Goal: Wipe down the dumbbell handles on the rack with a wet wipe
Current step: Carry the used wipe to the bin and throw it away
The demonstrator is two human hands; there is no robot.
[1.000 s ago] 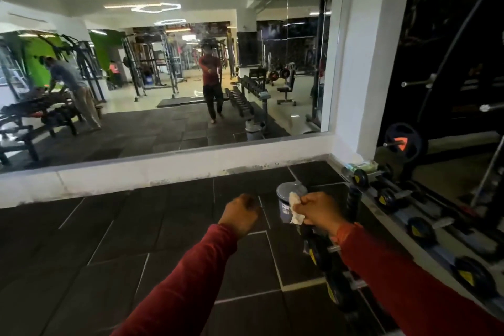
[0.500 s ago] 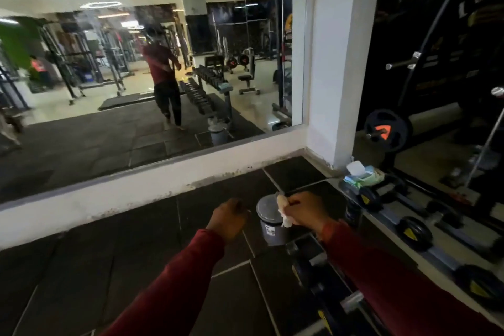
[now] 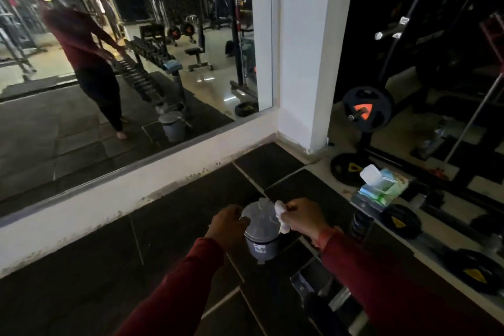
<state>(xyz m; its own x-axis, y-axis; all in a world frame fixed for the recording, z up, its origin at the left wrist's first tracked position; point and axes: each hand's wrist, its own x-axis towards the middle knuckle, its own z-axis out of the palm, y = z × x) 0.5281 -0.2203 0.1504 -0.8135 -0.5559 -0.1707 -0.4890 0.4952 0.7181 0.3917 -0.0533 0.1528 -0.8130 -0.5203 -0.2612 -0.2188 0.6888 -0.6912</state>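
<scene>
Gym interior, dim; floor (image 3: 81, 267) of dark rubber tiles with pale seams. Wall mirror (image 3: 122, 76) at 10 to 12 o'clock, above a white plinth, reflecting a person in a red top beside a long dumbbell rack. White pillar (image 3: 305, 49) at 1 o'clock. Small grey bin (image 3: 261, 239) at centre, on the floor, lid closed. Left hand (image 3: 227, 225) at the bin's 9 o'clock edge, fingers curled; whether it touches or grips the lid cannot be told. Right hand (image 3: 302, 218) at the bin's 3 o'clock side, fingers closed round a crumpled white wet wipe (image 3: 282, 217), which hangs over the lid's rim. Both arms in red sleeves, entering from 6 o'clock. Dumbbell rack (image 3: 425, 234) running from 3 o'clock down toward 5 o'clock, pale rails carrying dark dumbbells (image 3: 401, 221) with yellow end marks; handles mostly in shadow. Wet-wipe pack (image 3: 384, 185) at 2 o'clock on the rack's far end, green and white, flap lid standing open. Black weight plate (image 3: 366, 109) with an orange mark at 2 o'clock, mounted on a stand behind the rack; a second plate (image 3: 346, 169) with a yellow mark leans at floor level just below it.
</scene>
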